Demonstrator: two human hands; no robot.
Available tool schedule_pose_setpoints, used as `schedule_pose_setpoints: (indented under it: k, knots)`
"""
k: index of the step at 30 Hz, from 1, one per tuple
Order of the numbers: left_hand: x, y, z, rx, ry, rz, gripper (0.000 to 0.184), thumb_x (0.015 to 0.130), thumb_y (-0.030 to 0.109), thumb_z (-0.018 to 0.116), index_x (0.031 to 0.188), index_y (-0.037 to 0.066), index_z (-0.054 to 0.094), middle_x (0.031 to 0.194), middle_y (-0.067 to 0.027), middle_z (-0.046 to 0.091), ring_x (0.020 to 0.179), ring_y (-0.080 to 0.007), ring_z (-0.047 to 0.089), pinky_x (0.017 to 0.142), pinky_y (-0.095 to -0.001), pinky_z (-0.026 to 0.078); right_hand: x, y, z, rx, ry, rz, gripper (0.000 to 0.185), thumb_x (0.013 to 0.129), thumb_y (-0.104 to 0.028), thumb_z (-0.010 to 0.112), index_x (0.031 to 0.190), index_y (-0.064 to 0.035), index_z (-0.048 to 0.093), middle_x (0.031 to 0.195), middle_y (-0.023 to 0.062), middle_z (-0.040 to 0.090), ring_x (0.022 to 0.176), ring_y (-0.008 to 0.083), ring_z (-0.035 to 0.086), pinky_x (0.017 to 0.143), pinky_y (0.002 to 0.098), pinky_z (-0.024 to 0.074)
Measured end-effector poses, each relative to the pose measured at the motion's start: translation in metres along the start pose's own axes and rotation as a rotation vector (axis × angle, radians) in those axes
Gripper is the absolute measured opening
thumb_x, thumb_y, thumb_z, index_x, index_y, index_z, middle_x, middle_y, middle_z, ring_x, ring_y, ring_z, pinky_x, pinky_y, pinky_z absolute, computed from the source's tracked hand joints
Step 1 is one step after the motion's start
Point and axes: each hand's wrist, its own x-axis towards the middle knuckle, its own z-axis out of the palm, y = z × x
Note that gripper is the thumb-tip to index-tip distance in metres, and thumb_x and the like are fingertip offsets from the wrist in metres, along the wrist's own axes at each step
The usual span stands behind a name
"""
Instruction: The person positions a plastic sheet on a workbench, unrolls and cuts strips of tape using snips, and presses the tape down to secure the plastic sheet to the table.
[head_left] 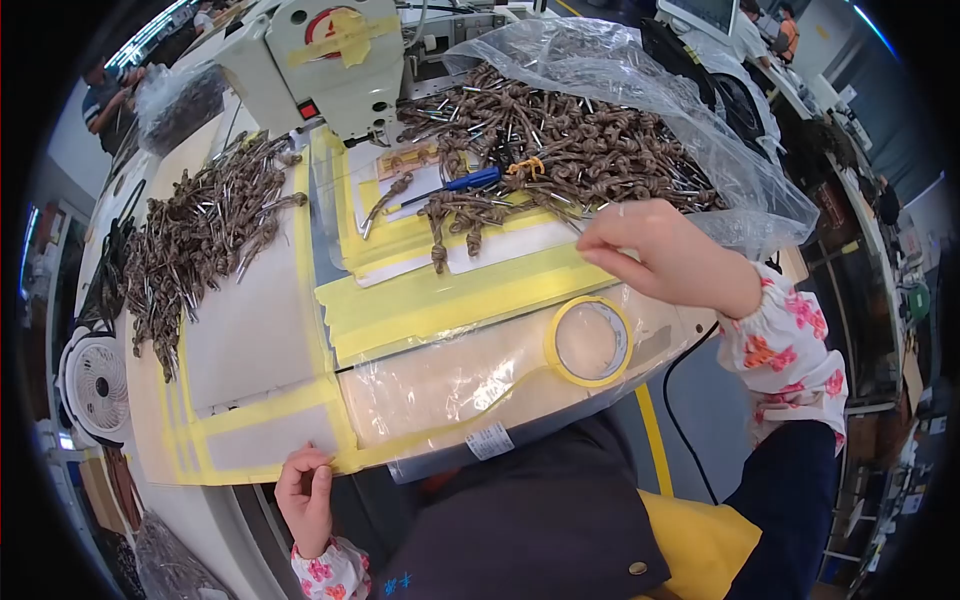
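My right hand (665,255) hovers at the near right edge of a big pile of knotted brown cords with metal tips (590,135). Its thumb and fingers are closed in a pinch; a metal-tipped cord lies right at the fingertips, and I cannot tell whether it is gripped. At the table's near left edge is my left hand (306,500), fingers curled in beside the yellow-taped corner; what they hold, if anything, is hidden. A blue-handled screwdriver (470,180) lies by the pile, with a single cord (386,205) to its left.
A yellow tape roll (589,341) lies flat near the front edge. A second cord heap (205,235) is on the left. A white machine (335,70) stands behind, a clear plastic bag (770,205) surrounds the big pile, and a white fan (97,385) is far left. People are in the background.
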Motion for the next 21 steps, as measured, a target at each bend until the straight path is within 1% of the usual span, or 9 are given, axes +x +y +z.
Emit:
schedule_pose_setpoints:
  k: [4,6,10,11,14,16,18,20,21]
  knots:
    - [0.002,-0.004,0.001,-0.05,0.021,0.004,0.004,0.084,0.002,0.056,0.087,0.0,0.057,0.086,-0.004,0.057,0.083,-0.0115,0.054,0.106,-0.0394,0.027,0.076,0.045,0.03,-0.364,0.219,-0.002,0.016,0.081,-0.017,0.058,0.077,-0.0023,0.063,0.072,0.0156,0.061,0.069,0.0337,0.06,0.062,0.0411,0.0491]
    - [0.0,-0.004,0.002,-0.063,0.025,0.007,0.003,0.084,0.002,0.056,0.087,0.0,0.057,0.086,-0.004,0.057,0.083,-0.0113,0.053,0.106,-0.0398,0.027,0.112,0.06,0.042,-0.52,0.115,0.315,0.022,0.081,-0.024,0.06,0.08,-0.002,0.063,0.08,0.0152,0.063,0.077,0.0323,0.062,0.065,0.0405,0.0491]
    - [0.002,-0.001,0.0,-0.026,-0.009,0.032,0.004,0.084,0.002,0.056,0.087,0.0,0.056,0.086,-0.0043,0.057,0.083,-0.0112,0.053,0.107,-0.0396,0.027,0.147,0.085,0.063,-0.557,-0.007,0.547,0.036,0.072,-0.039,0.068,0.09,-0.0071,0.064,0.089,0.014,0.065,0.085,0.0317,0.063,0.073,0.0412,0.0503]
    - [0.002,-0.003,0.0,-0.032,0.001,0.03,0.004,0.085,0.002,0.056,0.087,0.0,0.056,0.086,-0.0044,0.057,0.083,-0.0113,0.053,0.107,-0.0395,0.027,0.147,0.087,0.063,-0.515,0.032,0.514,0.037,0.068,-0.031,0.069,0.091,-0.0014,0.064,0.089,0.0178,0.066,0.085,0.0332,0.065,0.073,0.0415,0.0521]
    - [0.001,-0.009,0.0,-0.053,0.011,0.021,0.004,0.085,0.003,0.056,0.087,0.0,0.056,0.088,-0.0047,0.057,0.084,-0.0117,0.053,0.107,-0.0398,0.027,0.145,0.124,0.066,-0.466,0.14,0.432,0.04,0.067,-0.029,0.069,0.092,0.0008,0.061,0.091,0.0211,0.065,0.091,0.0345,0.063,0.077,0.0426,0.0505]
    - [0.001,-0.01,-0.002,-0.052,0.011,0.021,0.004,0.085,0.004,0.056,0.087,0.0,0.056,0.088,-0.0047,0.057,0.084,-0.0118,0.053,0.107,-0.04,0.027,0.139,0.12,0.047,-0.53,0.036,0.394,0.035,0.071,-0.024,0.069,0.098,-0.0023,0.06,0.092,0.0164,0.064,0.089,0.0329,0.06,0.078,0.0383,0.0467]
    - [0.001,-0.011,-0.002,-0.083,0.007,0.031,0.005,0.086,0.006,0.056,0.087,0.001,0.056,0.089,-0.0046,0.057,0.086,-0.0124,0.053,0.107,-0.0413,0.027,0.126,0.11,0.016,-0.537,-0.15,0.339,0.03,0.077,-0.021,0.065,0.098,-0.0003,0.059,0.086,0.015,0.063,0.079,0.0278,0.06,0.072,0.035,0.0453]
    - [0.001,-0.013,-0.004,-0.086,0.0,0.035,0.006,0.086,0.007,0.056,0.087,0.001,0.056,0.089,-0.0046,0.058,0.087,-0.013,0.053,0.107,-0.0417,0.026,0.102,0.086,-0.001,-0.309,-0.048,0.117,0.022,0.084,-0.019,0.059,0.093,0.0008,0.058,0.075,0.0091,0.058,0.066,0.0182,0.055,0.062,0.0292,0.0429]
    - [0.001,-0.013,-0.004,-0.083,-0.002,0.035,0.006,0.086,0.007,0.056,0.087,0.001,0.056,0.089,-0.0045,0.058,0.087,-0.0131,0.053,0.108,-0.0418,0.026,0.095,0.064,-0.012,-0.272,-0.146,0.139,0.02,0.087,-0.018,0.056,0.092,0.0008,0.058,0.072,0.0063,0.056,0.064,0.0141,0.053,0.06,0.0263,0.0419]
